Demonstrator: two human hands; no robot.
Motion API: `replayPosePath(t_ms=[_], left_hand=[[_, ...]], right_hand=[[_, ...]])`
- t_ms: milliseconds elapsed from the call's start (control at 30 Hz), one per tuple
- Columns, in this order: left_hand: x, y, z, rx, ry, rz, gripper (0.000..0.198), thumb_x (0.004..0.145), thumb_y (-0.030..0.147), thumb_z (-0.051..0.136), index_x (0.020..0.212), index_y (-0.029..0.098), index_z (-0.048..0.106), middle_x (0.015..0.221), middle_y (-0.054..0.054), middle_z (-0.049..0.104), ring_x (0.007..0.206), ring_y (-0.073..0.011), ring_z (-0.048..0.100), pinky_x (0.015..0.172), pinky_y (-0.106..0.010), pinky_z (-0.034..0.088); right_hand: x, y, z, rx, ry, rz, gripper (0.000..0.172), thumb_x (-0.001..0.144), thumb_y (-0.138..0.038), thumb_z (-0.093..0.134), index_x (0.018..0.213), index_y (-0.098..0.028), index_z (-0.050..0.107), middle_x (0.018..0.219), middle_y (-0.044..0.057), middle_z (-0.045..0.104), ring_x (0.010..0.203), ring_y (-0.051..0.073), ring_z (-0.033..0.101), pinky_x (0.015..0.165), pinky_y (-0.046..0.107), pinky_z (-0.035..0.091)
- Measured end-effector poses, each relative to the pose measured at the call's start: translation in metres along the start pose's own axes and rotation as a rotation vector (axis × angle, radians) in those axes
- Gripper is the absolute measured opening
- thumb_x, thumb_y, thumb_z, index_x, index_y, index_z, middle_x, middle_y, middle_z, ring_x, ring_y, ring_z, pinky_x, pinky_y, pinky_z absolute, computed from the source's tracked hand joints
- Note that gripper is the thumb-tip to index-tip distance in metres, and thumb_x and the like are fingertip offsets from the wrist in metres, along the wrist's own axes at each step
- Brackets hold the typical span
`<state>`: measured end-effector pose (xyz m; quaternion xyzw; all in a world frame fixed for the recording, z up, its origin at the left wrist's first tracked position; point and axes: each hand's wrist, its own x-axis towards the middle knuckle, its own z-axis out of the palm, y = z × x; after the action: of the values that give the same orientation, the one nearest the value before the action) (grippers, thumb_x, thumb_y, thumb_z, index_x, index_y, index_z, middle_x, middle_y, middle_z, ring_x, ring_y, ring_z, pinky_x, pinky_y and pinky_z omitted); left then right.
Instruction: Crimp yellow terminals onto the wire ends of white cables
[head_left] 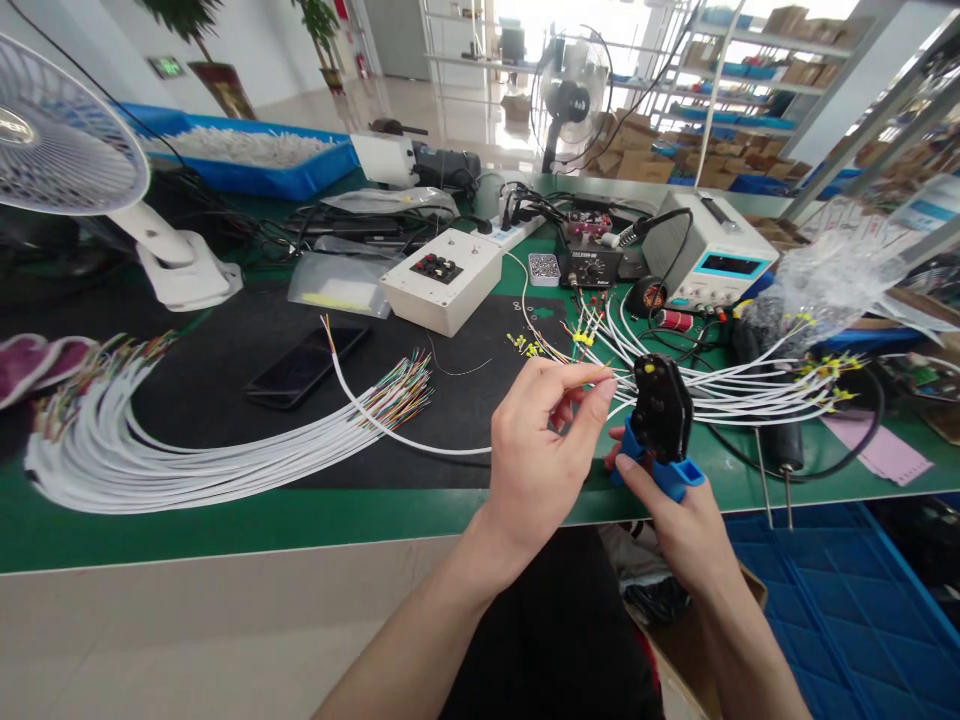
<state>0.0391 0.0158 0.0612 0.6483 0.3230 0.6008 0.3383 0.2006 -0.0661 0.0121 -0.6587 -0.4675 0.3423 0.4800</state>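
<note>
My left hand (532,450) is closed in a pinch on the thin wire end of a white cable (442,450). That cable runs out to the left from behind the hand, its other stripped end standing up near a phone (304,365). In my right hand (686,520) is a crimping tool (660,405) with a black head and blue handles, held upright just right of the left fingertips. Whether its jaws are closed I cannot tell. Small yellow terminals (526,346) lie on the black mat beyond my left hand. White cables with yellow ends (750,395) spread out behind the tool.
A thick bundle of white cables (225,475) lies at left on the green table (247,535). Farther back stand a white fan (180,265), a beige switch box (442,280), a soldering station (589,265) and a power supply (709,250). A screwdriver (784,445) rests at right.
</note>
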Motion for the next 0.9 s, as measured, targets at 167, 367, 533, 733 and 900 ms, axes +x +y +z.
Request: replayPosePath(t_ms=[167, 367, 533, 733, 900], left_hand=[[0.001, 0.001, -0.002, 0.012, 0.0, 0.014, 0.012, 0.098, 0.019, 0.072, 0.109, 0.021, 0.077, 0.095, 0.0, 0.067, 0.078, -0.0093, 0.06, 0.071, -0.022, 0.05], [0.001, 0.006, -0.006, 0.04, -0.028, 0.03, 0.01, 0.099, 0.018, 0.071, 0.108, 0.02, 0.076, 0.095, 0.0, 0.065, 0.078, -0.0092, 0.059, 0.069, -0.022, 0.049], [0.001, 0.01, -0.012, 0.098, -0.052, 0.049, 0.008, 0.099, 0.017, 0.07, 0.105, 0.02, 0.074, 0.095, 0.0, 0.065, 0.082, -0.0104, 0.06, 0.072, -0.024, 0.05], [-0.001, 0.01, -0.016, 0.123, -0.062, 0.034, 0.008, 0.099, 0.018, 0.068, 0.104, 0.021, 0.074, 0.093, -0.001, 0.064, 0.08, -0.0123, 0.059, 0.071, -0.026, 0.05], [-0.001, 0.009, -0.014, 0.111, -0.051, 0.03, 0.009, 0.099, 0.018, 0.069, 0.105, 0.02, 0.074, 0.093, -0.001, 0.063, 0.081, -0.0116, 0.059, 0.071, -0.025, 0.049]], right_hand=[[0.004, 0.007, 0.003, 0.003, 0.031, -0.017, 0.029, 0.094, -0.048, 0.074, 0.108, -0.023, 0.076, 0.101, 0.003, 0.078, 0.096, 0.023, 0.068, 0.091, 0.036, 0.051], [-0.004, 0.005, 0.005, -0.019, 0.008, -0.039, 0.024, 0.096, -0.044, 0.072, 0.108, -0.023, 0.075, 0.101, 0.003, 0.077, 0.097, 0.023, 0.07, 0.088, 0.034, 0.052], [-0.007, -0.003, 0.008, -0.052, -0.02, -0.084, 0.019, 0.097, -0.039, 0.07, 0.106, -0.024, 0.075, 0.1, 0.001, 0.077, 0.098, 0.023, 0.07, 0.088, 0.032, 0.053], [-0.008, -0.007, 0.009, -0.095, -0.032, -0.112, 0.019, 0.096, -0.039, 0.069, 0.105, -0.023, 0.075, 0.096, 0.002, 0.078, 0.094, 0.025, 0.071, 0.084, 0.033, 0.053], [-0.01, -0.009, 0.01, -0.123, -0.041, -0.114, 0.019, 0.097, -0.039, 0.067, 0.104, -0.023, 0.073, 0.096, 0.002, 0.077, 0.093, 0.024, 0.071, 0.083, 0.033, 0.053]])
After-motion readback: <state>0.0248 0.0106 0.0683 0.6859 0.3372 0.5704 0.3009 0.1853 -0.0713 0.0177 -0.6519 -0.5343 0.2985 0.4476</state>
